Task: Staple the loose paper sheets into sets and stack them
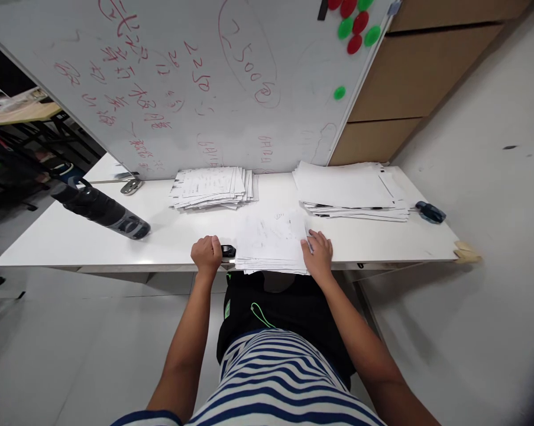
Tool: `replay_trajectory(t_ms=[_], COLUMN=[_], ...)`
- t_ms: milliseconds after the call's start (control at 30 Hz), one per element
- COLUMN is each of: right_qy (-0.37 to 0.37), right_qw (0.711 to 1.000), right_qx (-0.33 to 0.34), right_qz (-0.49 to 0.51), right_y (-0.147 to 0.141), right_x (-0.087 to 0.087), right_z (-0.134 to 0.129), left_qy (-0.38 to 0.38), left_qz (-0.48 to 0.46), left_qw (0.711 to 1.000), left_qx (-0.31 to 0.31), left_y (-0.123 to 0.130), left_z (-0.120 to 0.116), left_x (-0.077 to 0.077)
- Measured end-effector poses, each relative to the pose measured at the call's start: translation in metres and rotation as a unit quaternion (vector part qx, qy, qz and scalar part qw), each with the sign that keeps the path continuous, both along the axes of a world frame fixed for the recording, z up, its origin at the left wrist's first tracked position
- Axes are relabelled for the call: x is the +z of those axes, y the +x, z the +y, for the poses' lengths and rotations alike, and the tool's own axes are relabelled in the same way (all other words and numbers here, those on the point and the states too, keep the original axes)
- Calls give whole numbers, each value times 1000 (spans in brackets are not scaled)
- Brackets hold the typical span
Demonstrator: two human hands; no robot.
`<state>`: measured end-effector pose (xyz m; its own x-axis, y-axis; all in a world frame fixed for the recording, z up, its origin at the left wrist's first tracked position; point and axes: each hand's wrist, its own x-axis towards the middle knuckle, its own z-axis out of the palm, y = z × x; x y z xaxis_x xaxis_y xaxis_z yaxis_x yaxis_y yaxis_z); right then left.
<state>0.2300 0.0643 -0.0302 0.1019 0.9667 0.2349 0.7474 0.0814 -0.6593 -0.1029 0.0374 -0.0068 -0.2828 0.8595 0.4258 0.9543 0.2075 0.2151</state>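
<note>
My left hand [207, 254] is closed around a black stapler [228, 251] at the table's front edge. The stapler's front end points right, at the left edge of a stack of paper sheets [271, 239]. That stack lies in front of me and slightly overhangs the table edge. My right hand [317, 253] grips the stack's right edge, thumb on top and the other fingers curled along the side. Faint writing shows on the top sheet.
Two more paper piles, one left [209, 186] and one right [346, 186], lie toward the whiteboard [284, 71]. A dark bottle [107, 210] lies or leans at left, near a computer mouse [130, 186]. A dark blue object [430, 212] sits far right. Cardboard boxes [413, 71] stand behind.
</note>
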Motion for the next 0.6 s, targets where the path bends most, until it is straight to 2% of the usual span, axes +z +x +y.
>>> replay_trajectory(t_ms=[200,433,600], right_qy=[-17,-14,-19], right_qw=[999,995,993], right_qx=[-35,-91,-101], right_qz=[28,43,54], right_y=[-5,-15,-16], right_x=[4,11,12], right_z=[3,3,6], left_qy=[-1,2,34], left_qz=[-28,24,23], left_qw=[1000,1000,999], left_qx=[-4,-2,-10], left_y=[0,0,-1], left_z=[0,0,1], left_x=[0,0,-2])
